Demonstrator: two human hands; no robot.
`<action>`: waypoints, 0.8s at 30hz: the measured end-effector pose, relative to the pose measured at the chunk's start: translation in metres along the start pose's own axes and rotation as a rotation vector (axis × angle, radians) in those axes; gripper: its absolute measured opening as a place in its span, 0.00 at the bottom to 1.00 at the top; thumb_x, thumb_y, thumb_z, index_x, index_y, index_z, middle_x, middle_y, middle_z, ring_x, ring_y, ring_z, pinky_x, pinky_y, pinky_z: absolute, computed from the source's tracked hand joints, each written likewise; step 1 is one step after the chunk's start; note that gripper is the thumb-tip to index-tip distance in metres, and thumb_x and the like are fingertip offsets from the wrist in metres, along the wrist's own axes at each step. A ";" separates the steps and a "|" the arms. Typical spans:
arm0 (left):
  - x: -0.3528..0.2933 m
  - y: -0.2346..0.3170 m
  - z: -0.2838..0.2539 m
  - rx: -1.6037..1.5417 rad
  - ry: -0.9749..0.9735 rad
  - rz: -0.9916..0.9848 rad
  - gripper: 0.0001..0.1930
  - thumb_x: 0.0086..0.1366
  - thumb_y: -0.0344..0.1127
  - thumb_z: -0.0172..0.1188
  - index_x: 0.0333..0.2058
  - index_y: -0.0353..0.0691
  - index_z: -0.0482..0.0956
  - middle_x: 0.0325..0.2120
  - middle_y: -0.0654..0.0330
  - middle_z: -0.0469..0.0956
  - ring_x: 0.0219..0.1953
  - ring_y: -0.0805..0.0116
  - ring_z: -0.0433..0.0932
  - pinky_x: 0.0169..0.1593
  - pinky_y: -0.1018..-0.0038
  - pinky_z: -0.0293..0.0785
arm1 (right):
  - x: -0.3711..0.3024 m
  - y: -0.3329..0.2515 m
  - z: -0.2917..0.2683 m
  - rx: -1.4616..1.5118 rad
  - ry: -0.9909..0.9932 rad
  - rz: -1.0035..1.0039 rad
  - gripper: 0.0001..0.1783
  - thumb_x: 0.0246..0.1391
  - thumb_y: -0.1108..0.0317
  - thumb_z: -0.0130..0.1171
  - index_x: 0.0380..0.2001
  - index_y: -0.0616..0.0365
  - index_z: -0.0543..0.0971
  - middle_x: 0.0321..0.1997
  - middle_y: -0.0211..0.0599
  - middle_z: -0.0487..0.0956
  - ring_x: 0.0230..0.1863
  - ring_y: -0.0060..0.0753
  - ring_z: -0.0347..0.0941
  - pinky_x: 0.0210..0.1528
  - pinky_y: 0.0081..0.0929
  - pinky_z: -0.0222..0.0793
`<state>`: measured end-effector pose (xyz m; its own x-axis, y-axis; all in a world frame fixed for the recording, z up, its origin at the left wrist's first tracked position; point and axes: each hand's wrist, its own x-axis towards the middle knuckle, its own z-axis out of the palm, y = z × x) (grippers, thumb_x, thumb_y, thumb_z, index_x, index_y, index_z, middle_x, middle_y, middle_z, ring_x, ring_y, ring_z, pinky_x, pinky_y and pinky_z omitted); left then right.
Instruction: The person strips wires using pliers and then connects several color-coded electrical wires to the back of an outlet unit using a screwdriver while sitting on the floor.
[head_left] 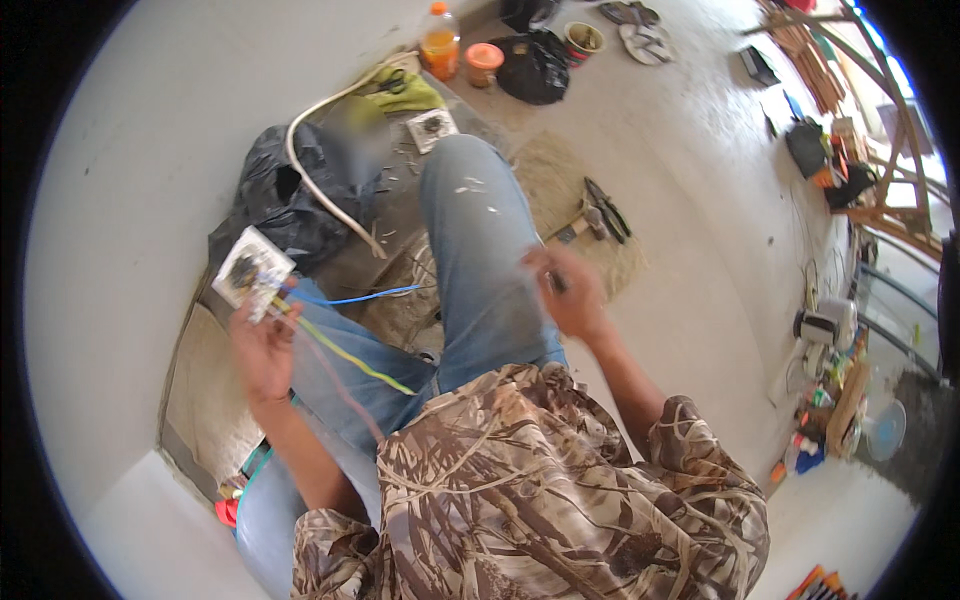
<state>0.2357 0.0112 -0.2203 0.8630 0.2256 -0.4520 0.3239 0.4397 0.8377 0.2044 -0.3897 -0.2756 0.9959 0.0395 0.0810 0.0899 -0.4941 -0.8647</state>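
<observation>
Left fingers pinch the white square plate near its lower edge; plate lies just beyond the tips. From there blue wire runs rightward, yellow-green wire rightward and back toward me. My right hand is well apart — fingers blurred, grip unclear.

Looks like smooth white plastic for the square plate at 9 o'clock. Got crinkly, glossy plastic on the black bag around 10, matt denim on the jeans at 12, smooth, faintly shiny floor at 3.
</observation>
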 end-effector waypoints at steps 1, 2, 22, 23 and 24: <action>0.007 0.004 -0.016 0.004 -0.033 -0.037 0.25 0.71 0.41 0.47 0.60 0.32 0.63 0.51 0.42 0.76 0.50 0.57 0.80 0.51 0.65 0.81 | -0.002 0.043 -0.013 -0.033 0.149 0.086 0.15 0.52 0.78 0.56 0.44 0.58 0.80 0.34 0.43 0.82 0.33 0.37 0.79 0.39 0.30 0.74; 0.016 0.009 -0.033 0.005 -0.064 -0.073 0.25 0.71 0.41 0.47 0.60 0.32 0.63 0.51 0.42 0.76 0.50 0.58 0.79 0.51 0.65 0.81 | -0.006 0.079 -0.027 -0.094 0.187 0.225 0.11 0.54 0.76 0.56 0.41 0.60 0.79 0.35 0.43 0.82 0.34 0.39 0.79 0.39 0.31 0.74; 0.001 -0.003 0.013 0.204 -0.377 -0.281 0.27 0.69 0.46 0.47 0.61 0.36 0.64 0.51 0.48 0.77 0.50 0.55 0.79 0.53 0.54 0.78 | -0.144 0.244 0.025 -0.354 0.051 0.597 0.12 0.55 0.63 0.54 0.41 0.57 0.75 0.37 0.55 0.77 0.40 0.60 0.74 0.39 0.50 0.67; 0.003 -0.004 0.010 0.214 -0.353 -0.292 0.27 0.69 0.47 0.48 0.61 0.37 0.64 0.51 0.49 0.77 0.50 0.55 0.79 0.53 0.54 0.78 | -0.148 0.242 0.022 -0.430 0.025 0.453 0.13 0.52 0.65 0.57 0.41 0.57 0.74 0.39 0.54 0.77 0.39 0.59 0.73 0.39 0.49 0.67; 0.004 -0.005 0.010 0.226 -0.312 -0.300 0.27 0.69 0.46 0.47 0.61 0.37 0.64 0.51 0.48 0.77 0.51 0.56 0.79 0.52 0.56 0.79 | -0.148 0.243 0.023 -0.447 0.039 0.468 0.13 0.51 0.66 0.58 0.39 0.57 0.73 0.38 0.52 0.76 0.40 0.58 0.73 0.40 0.48 0.68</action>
<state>0.2412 0.0015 -0.2228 0.7824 -0.1686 -0.5995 0.6225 0.2375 0.7457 0.0787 -0.4957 -0.5087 0.9274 -0.2956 -0.2294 -0.3736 -0.7655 -0.5239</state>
